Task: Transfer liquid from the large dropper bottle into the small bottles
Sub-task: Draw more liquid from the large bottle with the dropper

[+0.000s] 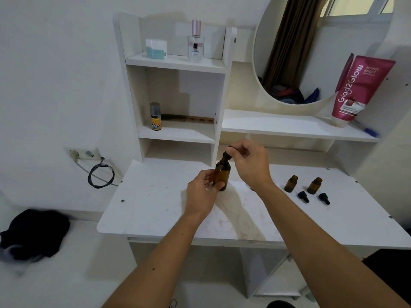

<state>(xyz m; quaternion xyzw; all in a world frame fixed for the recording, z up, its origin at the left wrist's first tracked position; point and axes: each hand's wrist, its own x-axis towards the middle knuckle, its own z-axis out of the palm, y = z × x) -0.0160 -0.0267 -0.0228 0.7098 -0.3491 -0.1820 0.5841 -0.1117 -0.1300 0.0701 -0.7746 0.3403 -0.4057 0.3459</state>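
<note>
The large amber dropper bottle (222,173) stands upright on the white desk (155,207), near its middle. My left hand (203,192) grips the bottle's body from the left. My right hand (250,162) pinches the black dropper cap (228,152) at the top of the bottle. To the right stand two small amber bottles (291,183) (314,185), both uncapped. Their two black dropper caps (303,196) (324,198) lie on the desk just in front of them.
A white shelf unit (175,85) rises behind the desk, holding a perfume bottle (195,41), a jar (156,48), a small spray can (155,116) and a comb (189,118). A round mirror (311,52) and pink tube (360,90) are at right. Wall socket with cable (89,156) is at left.
</note>
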